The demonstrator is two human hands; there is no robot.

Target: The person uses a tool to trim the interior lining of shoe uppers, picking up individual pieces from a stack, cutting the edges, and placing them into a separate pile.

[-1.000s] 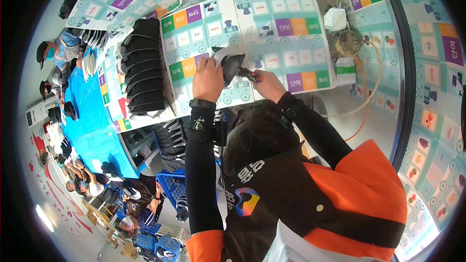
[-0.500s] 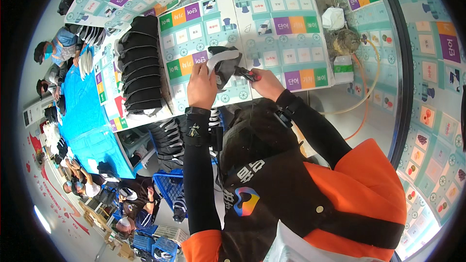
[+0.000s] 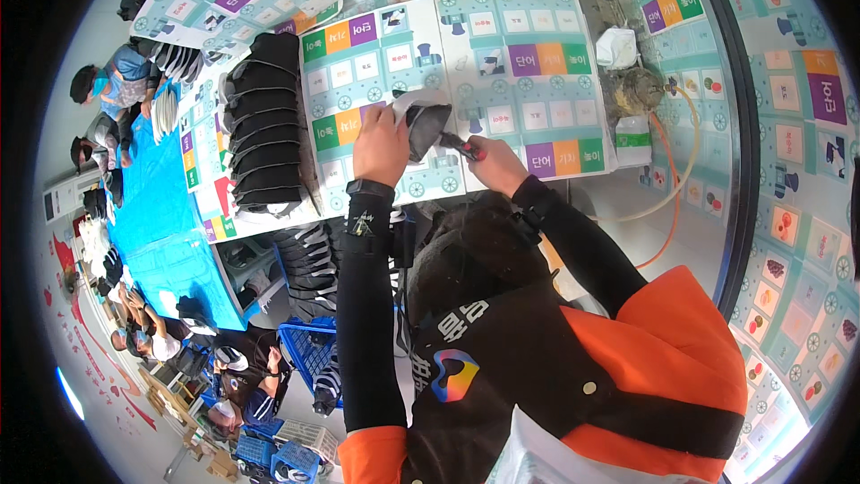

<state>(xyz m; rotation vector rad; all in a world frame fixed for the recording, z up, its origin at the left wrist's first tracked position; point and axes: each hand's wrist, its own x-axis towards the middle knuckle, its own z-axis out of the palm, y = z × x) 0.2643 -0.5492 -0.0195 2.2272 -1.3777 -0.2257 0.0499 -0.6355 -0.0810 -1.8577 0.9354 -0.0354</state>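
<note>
Over the table, my left hand [image 3: 380, 151] has its fingers closed on a dark fabric piece [image 3: 428, 128] with a white curved band along its upper edge. My right hand [image 3: 498, 165] grips a small hand tool [image 3: 460, 145] with a red-and-black handle. The tool's dark tip meets the right edge of the fabric piece; whether it is snips or pliers I cannot make out. Left of my hands lies a long row of black padded fabric pieces [image 3: 266, 121] with pale edges, packed one against another.
Printed sheets cover the table [image 3: 528, 36]. At its right end are a white bag [image 3: 617, 47] and a hose [image 3: 694, 134]. Below the near edge stand more stacked dark pieces [image 3: 309, 269] and a blue basket [image 3: 307, 350]. Several people work around a blue-covered table [image 3: 161, 215] at left.
The fabric piece has been turned in my left hand, so more of its dark face shows below the white band. The tool stays at its right edge in my right hand.
</note>
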